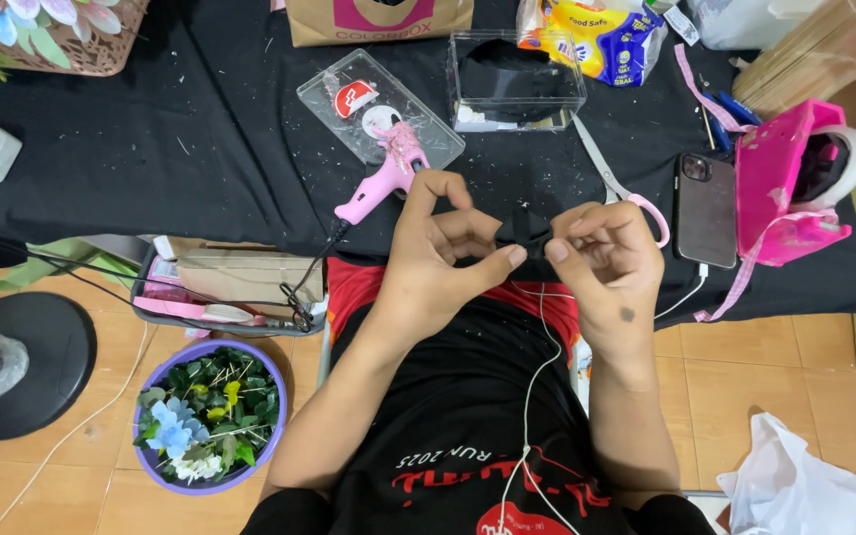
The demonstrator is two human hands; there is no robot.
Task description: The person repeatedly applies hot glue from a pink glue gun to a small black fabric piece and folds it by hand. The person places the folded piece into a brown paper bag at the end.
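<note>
Both hands pinch a small black ribbon piece at the worktop edge.

The left hand (443, 253) and right hand (606, 263) each grasp the black ribbon piece (527, 233) between thumb and fingers, just in front of the pink glue gun (383, 178); scissors (616, 183) and a phone (705, 208) lie right of that gun.

2 hands (448, 258) (601, 258), 1 glue gun (380, 183) (pink), 1 scissors (616, 188), 1 phone (705, 208).
</note>
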